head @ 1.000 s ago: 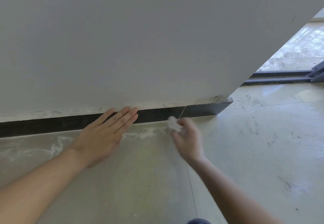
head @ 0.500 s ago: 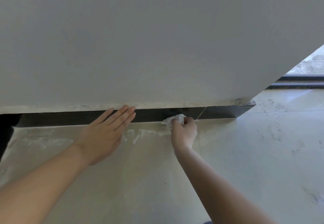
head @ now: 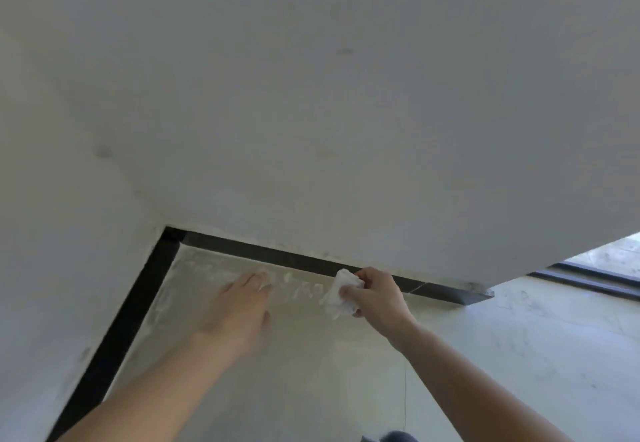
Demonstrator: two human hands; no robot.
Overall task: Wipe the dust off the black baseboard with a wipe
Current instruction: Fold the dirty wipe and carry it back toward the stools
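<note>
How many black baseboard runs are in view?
2. The far baseboard run lies along the far wall, passing behind the right hand holding the wipe; the left baseboard run follows the left wall. They meet at the corner. More may lie out of view.

No text, label, brand, number or sign is legible anywhere around my fingers (head: pixel 252 280).

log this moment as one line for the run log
right hand: pinches crumpled white wipe beside black baseboard strip, contact unclear | left hand: fingers straight, on pale dusty floor
</note>
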